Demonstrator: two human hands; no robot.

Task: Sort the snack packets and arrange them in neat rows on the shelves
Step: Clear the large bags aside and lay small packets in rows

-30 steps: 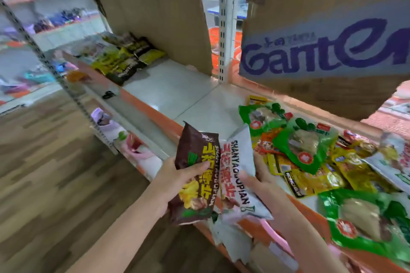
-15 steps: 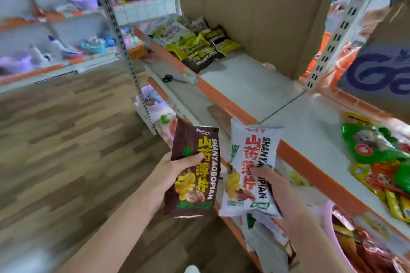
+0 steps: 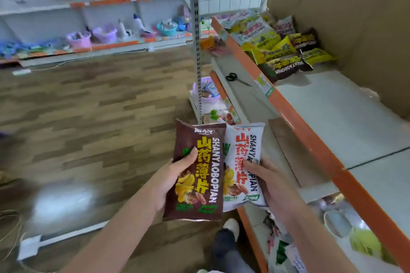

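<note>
My left hand (image 3: 175,175) grips a brown snack packet (image 3: 199,184) with yellow lettering, thumb across its front. Beside it my right hand (image 3: 270,184) holds a white snack packet (image 3: 241,162) with red lettering, partly tucked behind the brown one. Both packets stand upright in front of the orange-edged shelf (image 3: 332,162). At the far end of that shelf lies a pile of yellow, brown and white packets (image 3: 279,49) against a cardboard wall.
Scissors (image 3: 237,78) lie on the lower shelf. A perforated metal upright (image 3: 196,40) stands at the shelf's corner, a purple basket (image 3: 205,93) at its foot. Cardboard (image 3: 355,17) backs the shelf. Wood-pattern floor (image 3: 88,117) spreads left, with stocked shelves (image 3: 111,29) beyond.
The view has swung left, away from the green and yellow packets, toward the far pile. Both hands still hold their packets, now closer together and overlapping.
</note>
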